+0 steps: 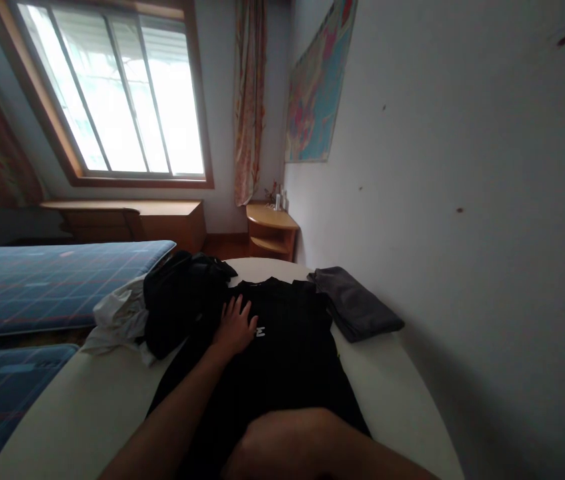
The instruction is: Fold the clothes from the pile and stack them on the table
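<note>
A black T-shirt (292, 373) with a small white print on its chest lies spread out on the round white table (412, 407), its collar pointing away from me. My left hand (235, 327) rests palm down on it beside the print, fingers outstretched. Low in the view, my right hand (262, 437) is over the lower part of the shirt; its fingers are hidden, so I cannot see whether it grips the cloth.
Folded dark grey clothing (357, 307) lies at the table's right, near the white wall (487, 267). To the left are a black garment heap (177, 300) and crumpled white cloth (122, 313). Blue plaid mattresses (62, 280) stand beyond. A corner shelf (272, 220) is behind.
</note>
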`<state>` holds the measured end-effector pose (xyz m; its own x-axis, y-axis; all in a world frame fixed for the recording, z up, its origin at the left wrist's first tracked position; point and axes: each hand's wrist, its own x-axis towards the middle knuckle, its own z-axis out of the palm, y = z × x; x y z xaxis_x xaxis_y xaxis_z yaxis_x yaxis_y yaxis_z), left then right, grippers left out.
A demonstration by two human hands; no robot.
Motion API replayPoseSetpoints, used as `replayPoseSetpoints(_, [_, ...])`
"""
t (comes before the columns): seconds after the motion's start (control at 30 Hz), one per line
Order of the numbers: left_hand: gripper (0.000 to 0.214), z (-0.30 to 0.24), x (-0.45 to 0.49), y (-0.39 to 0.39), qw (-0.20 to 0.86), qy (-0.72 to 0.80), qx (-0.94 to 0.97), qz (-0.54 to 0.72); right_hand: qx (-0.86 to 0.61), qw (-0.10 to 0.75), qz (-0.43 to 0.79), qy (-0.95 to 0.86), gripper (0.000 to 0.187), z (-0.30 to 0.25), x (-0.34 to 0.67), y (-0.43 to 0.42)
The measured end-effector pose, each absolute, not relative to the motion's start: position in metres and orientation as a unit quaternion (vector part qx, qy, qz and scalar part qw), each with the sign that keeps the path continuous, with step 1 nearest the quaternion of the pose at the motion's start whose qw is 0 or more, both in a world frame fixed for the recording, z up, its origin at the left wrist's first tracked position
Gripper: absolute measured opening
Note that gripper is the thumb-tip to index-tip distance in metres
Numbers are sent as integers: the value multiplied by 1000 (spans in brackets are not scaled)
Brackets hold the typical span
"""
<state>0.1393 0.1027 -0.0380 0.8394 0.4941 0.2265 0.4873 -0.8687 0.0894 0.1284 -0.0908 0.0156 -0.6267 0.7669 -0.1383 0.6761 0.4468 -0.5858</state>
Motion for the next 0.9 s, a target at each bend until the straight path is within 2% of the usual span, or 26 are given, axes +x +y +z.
replayPoseSetpoints(0.03, [55,-41,140,103,13,267,956,126,-464,81,321,-822,15,26,146,-90])
replayPoseSetpoints(0.1, [56,-43,140,103,13,285,949,131,-566,102,316,-755,26,46,182,-88])
replayPoseSetpoints(0.23, [55,-42,140,102,19,292,945,143,-784,209,100,-576,26,63,257,-71])
replayPoseSetpoints(0.27, [55,-42,140,102,19,290,946,146,-828,216,35,-516,28,62,276,-66])
replayPoseSetpoints(0.33, [54,-41,139,102,20,289,946,148,-899,165,-38,-403,38,60,311,-58])
replayPoseSetpoints(0.4, [54,-40,139,102,24,291,945,146,-920,137,-42,-364,46,57,341,-54])
replayPoseSetpoints(0.63, [53,-39,140,103,42,288,944,153,-930,42,23,-365,32,49,377,-52])
replayPoseSetpoints(0.9, [52,-36,138,101,48,285,945,151,-939,47,-19,-340,29,62,385,-60])
